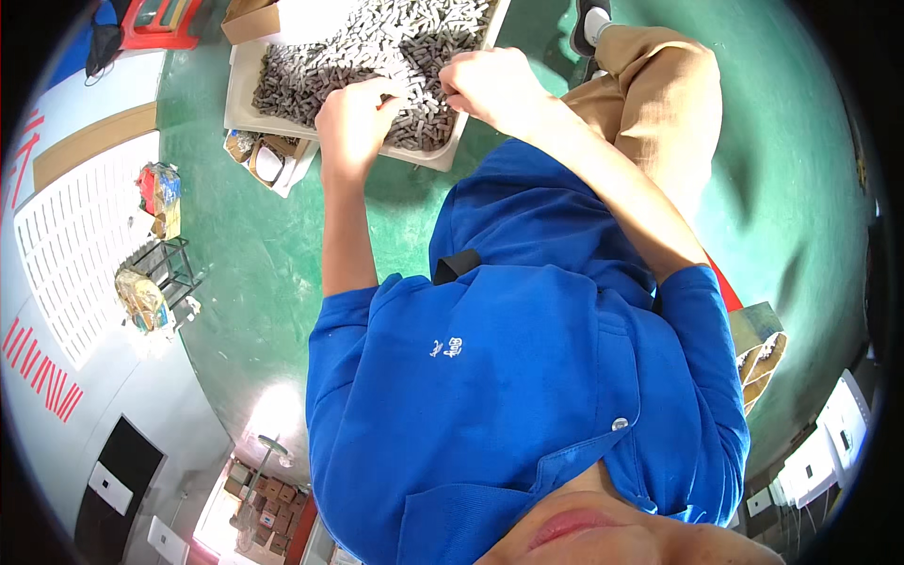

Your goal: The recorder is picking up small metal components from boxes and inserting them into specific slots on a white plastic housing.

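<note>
A pale shallow tray holds a heap of small grey cylindrical pieces. Over the near part of the heap is my left hand, its thumb and fingers closed in a pinch. My right hand reaches across the tray's right side, fingers curled and pinched close above the pieces. Whatever either hand grips is too small or hidden to make out. The two hands are apart, with grey pieces showing between them.
A brown cardboard box sits at the tray's far left corner. Below the tray's near left edge is an open box with small items. A red plastic stool stands far left. The floor is green.
</note>
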Demonstrator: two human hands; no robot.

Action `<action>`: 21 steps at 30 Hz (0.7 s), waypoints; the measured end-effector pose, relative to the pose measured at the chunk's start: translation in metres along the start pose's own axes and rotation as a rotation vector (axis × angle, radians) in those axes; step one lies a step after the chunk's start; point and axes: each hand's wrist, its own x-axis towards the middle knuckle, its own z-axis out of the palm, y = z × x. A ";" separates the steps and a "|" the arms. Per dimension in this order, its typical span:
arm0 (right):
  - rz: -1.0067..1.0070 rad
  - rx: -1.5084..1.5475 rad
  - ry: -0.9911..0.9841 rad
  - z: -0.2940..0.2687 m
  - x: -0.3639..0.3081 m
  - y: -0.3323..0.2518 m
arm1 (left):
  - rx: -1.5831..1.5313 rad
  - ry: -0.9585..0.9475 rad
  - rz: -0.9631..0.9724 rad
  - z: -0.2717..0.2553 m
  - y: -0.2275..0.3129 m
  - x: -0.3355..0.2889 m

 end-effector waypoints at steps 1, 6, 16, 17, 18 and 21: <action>0.002 -0.108 -0.040 0.000 0.004 -0.004 | 0.046 -0.019 0.016 0.001 -0.002 -0.001; -0.018 -0.319 -0.130 -0.010 0.018 -0.018 | -0.016 -0.073 0.075 0.001 0.004 -0.008; 0.367 1.675 -0.097 -0.028 -0.008 0.039 | -0.194 -0.052 0.070 0.017 -0.001 -0.009; 0.366 1.677 -0.095 -0.026 -0.010 0.039 | -0.289 0.001 0.138 0.016 -0.003 -0.007; 0.378 1.766 -0.122 -0.024 -0.013 0.037 | -0.287 0.000 0.138 0.014 -0.005 -0.007; 0.391 1.806 -0.176 -0.015 -0.017 0.034 | -0.671 0.100 0.134 0.007 -0.001 -0.004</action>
